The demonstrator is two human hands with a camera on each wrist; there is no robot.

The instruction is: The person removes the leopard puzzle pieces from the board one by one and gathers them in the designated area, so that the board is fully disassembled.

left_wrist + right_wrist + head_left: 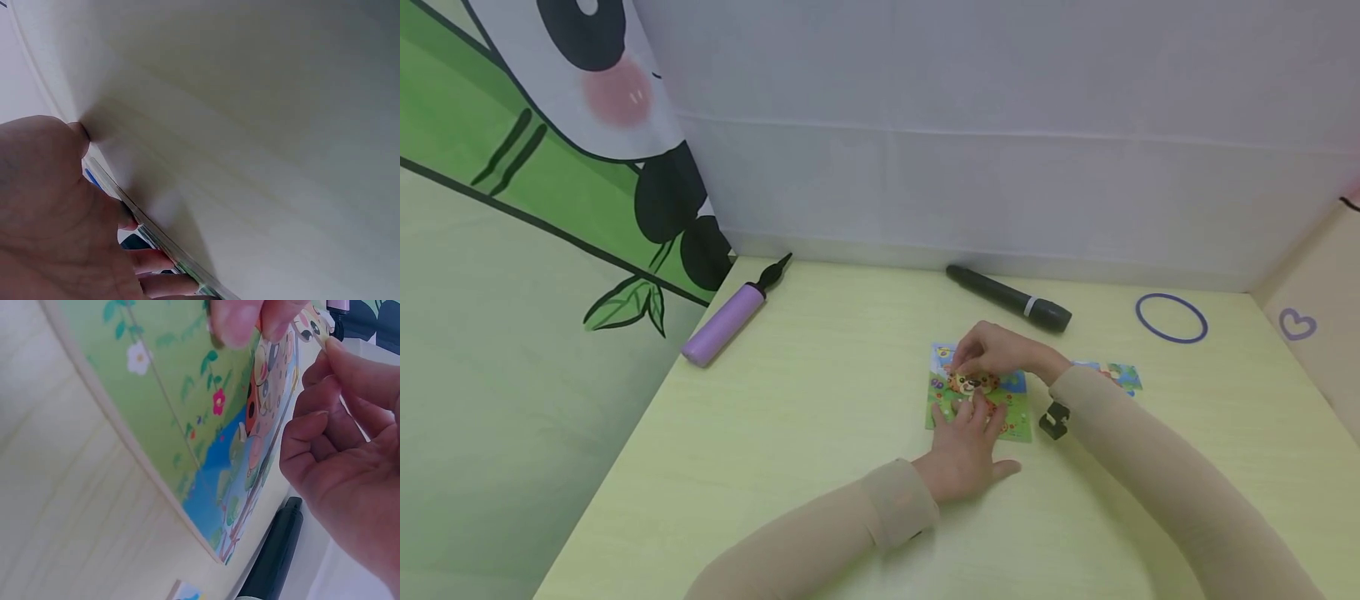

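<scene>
Puzzle board (1019, 423) lies on the desk (835, 383), right of centre, under both hands. Board acts as the holder: a seam runs inside its border, and the picture in it shows a spotted animal, grass, flowers, blue. Can't tell how many pieces are in; hands cover the middle.

Right hand (992, 348): grip clamped, thumb and index finger pinching a small puzzle piece (308, 325) at the board's upper part. Can't tell if the piece touches it.

Left hand (962, 454): grip apart, fingers spread on the board's lower half, thumb out past the near edge.

Loose pieces (1123, 375) to the right, partly behind the right forearm. Purple pump (724, 325) far left.
</scene>
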